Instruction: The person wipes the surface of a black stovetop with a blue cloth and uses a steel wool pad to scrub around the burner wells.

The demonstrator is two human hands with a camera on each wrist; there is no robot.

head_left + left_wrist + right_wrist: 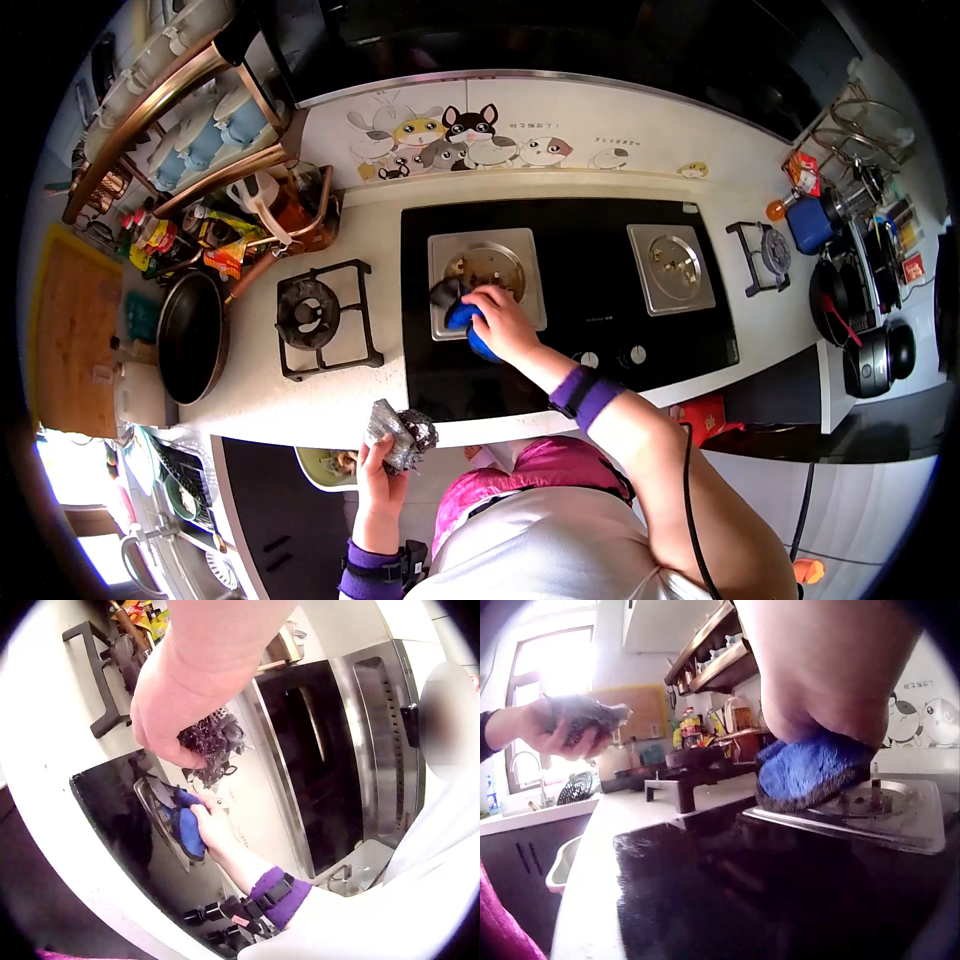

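My right hand (507, 325) grips a blue and black cloth (482, 346) over the left burner's square metal tray (520, 252) on the black glass hob (585, 300). Brown and pale bits of dirt lie in that tray. In the right wrist view the cloth (810, 772) bunches under the hand at the tray's edge. My left hand (377, 495) holds a crumpled silvery-grey mesh bundle (405, 440) in front of the counter edge. Up close in the left wrist view, the bundle (215, 742) looks dark and frayed.
A pan support with burner parts (310, 315) sits on the counter left of the hob, beside a frying pan (192, 335). The right burner tray (670, 268) also holds debris, and another pan support (765, 258) stands beyond it. Below the counter is a pale green bin (318, 468).
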